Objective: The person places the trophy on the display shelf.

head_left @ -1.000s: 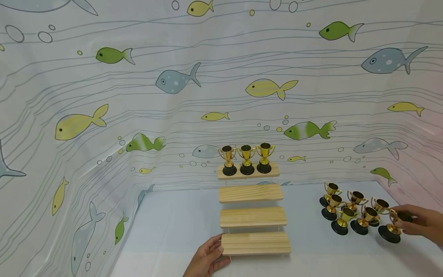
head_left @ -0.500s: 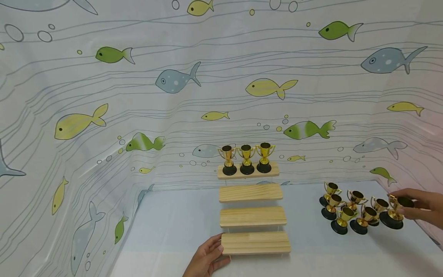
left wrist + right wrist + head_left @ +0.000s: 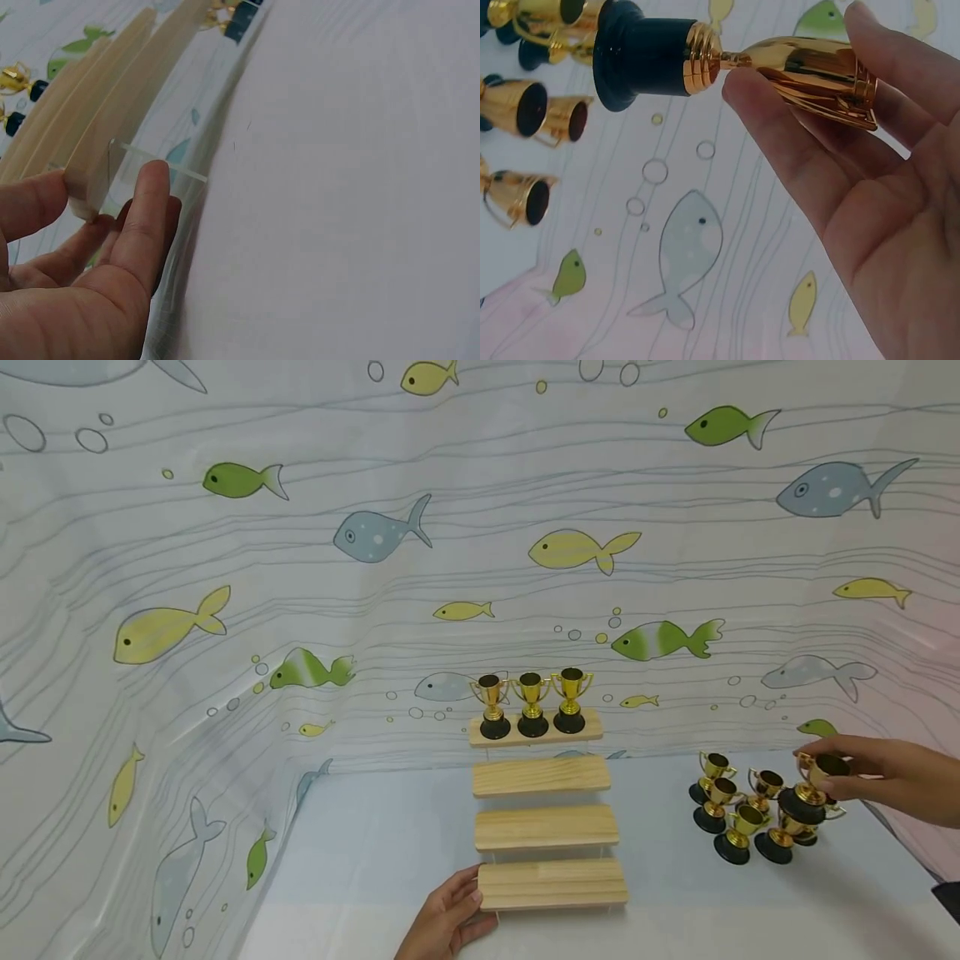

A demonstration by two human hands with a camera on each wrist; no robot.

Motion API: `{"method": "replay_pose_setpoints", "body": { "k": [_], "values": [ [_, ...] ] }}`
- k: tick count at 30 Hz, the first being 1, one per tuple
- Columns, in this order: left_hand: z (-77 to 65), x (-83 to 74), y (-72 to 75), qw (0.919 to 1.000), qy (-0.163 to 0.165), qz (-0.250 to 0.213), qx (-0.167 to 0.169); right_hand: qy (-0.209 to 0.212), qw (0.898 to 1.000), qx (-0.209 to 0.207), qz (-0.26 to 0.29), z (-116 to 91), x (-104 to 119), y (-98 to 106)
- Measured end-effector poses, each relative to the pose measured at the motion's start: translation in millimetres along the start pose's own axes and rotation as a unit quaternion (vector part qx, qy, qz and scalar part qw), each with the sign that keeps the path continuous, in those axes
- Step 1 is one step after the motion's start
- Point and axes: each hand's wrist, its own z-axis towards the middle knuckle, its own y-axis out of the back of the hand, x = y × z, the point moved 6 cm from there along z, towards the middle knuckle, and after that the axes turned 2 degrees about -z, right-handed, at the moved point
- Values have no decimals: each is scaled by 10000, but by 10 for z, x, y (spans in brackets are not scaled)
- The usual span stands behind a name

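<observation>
My right hand point(image 3: 885, 772) holds a gold trophy cup point(image 3: 812, 781) by its cup part, raised above the group on the table. In the right wrist view, thumb and fingers pinch the held trophy point(image 3: 802, 67), and its black base point(image 3: 649, 56) sticks out free. At the left end of the lowest step of a wooden tiered stand point(image 3: 551, 885), my left hand point(image 3: 447, 914) grips the board. The left wrist view shows the thumb on one side of that board point(image 3: 97, 161), with the fingers beneath and near a clear support point(image 3: 161, 160).
Three trophies point(image 3: 531, 703) stand in a row on the top step. To the right of the stand, several more trophies point(image 3: 738, 835) are bunched on the pale table point(image 3: 360, 860). A fish-patterned cloth point(image 3: 480, 585) rises behind and at the sides.
My right hand has lifted the trophy off the table and carried it up and leftward, over the grouped trophies. My left hand has stayed at the stand.
</observation>
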Motion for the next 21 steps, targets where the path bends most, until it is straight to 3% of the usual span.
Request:
{"method": "replay_pose_setpoints", "body": {
  "k": [3,13,21],
  "values": [
    [0,-1,-3,10000,4,-7,-34,155,9998,-61,63,69,146,42],
    [-4,-24,-15,9999,-50,60,-80,727,9947,280,672,282,662,148],
    [-3,-13,-6,9999,-33,33,-121,1251,9882,354,812,531,1095,167]
  ]
}}
